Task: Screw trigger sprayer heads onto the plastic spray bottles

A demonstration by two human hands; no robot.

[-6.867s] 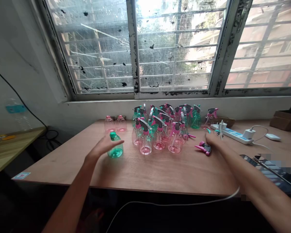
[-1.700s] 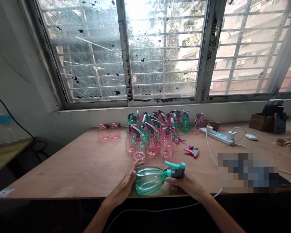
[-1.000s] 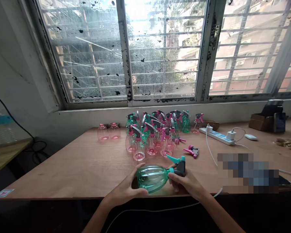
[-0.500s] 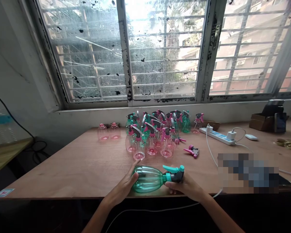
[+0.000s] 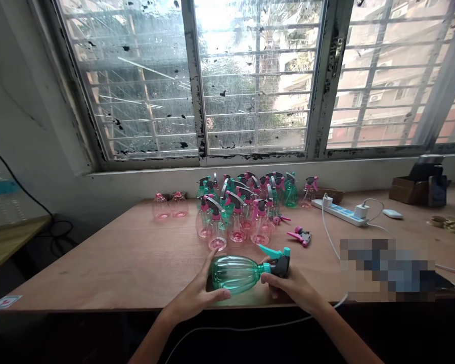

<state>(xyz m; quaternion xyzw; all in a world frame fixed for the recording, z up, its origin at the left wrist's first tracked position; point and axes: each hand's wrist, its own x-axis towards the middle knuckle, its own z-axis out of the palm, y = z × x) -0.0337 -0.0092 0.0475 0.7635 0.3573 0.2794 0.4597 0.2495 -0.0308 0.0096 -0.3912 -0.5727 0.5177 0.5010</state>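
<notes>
A clear green spray bottle (image 5: 235,273) lies on its side between my hands, above the front edge of the table. My left hand (image 5: 197,293) cups its round base, thumb along the near side and fingers at the far side. My right hand (image 5: 288,283) is closed around the neck, by the teal collar and black spray head (image 5: 280,264). The teal trigger (image 5: 270,251) points up and to the left. Some right-hand fingers are hidden behind the neck. Just beyond stand several pink and green spray bottles (image 5: 238,227) with heads fitted.
Two pink bottles without heads (image 5: 161,207) stand at the back left. A loose pink spray head (image 5: 300,236) lies right of the group. Farther right are a white power strip (image 5: 341,212), cables, a white mouse-like object (image 5: 393,214) and a cardboard box (image 5: 407,189). A blurred patch covers the right front.
The bottle has shifted slightly right and turned about its length, its spray head rising a little. My left thumb has moved lower along the base.
</notes>
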